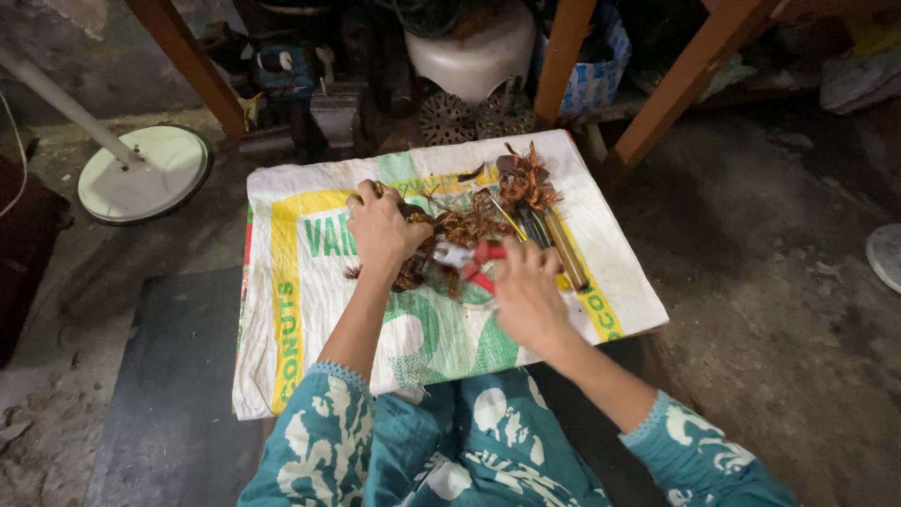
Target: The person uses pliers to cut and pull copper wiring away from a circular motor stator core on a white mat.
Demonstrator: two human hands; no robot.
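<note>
My left hand (383, 228) is closed over a tangle of copper wire (460, 230) that lies on a white printed sack (310, 310). My right hand (527, 293) grips red-handled pliers (481, 263), whose metal jaws point left into the tangle. A second bunch of copper wire (526, 180) lies at the far edge of the sack. Just right of my hands lie some long tools (556, 242) with dark and yellowish handles.
The sack covers a low surface on a rough concrete floor (779, 282). A white round stand base with a pole (143, 171) sits at the far left. Wooden legs (678, 84), a white tub (469, 47) and metal clutter stand behind. A dark mat (169, 394) lies at left.
</note>
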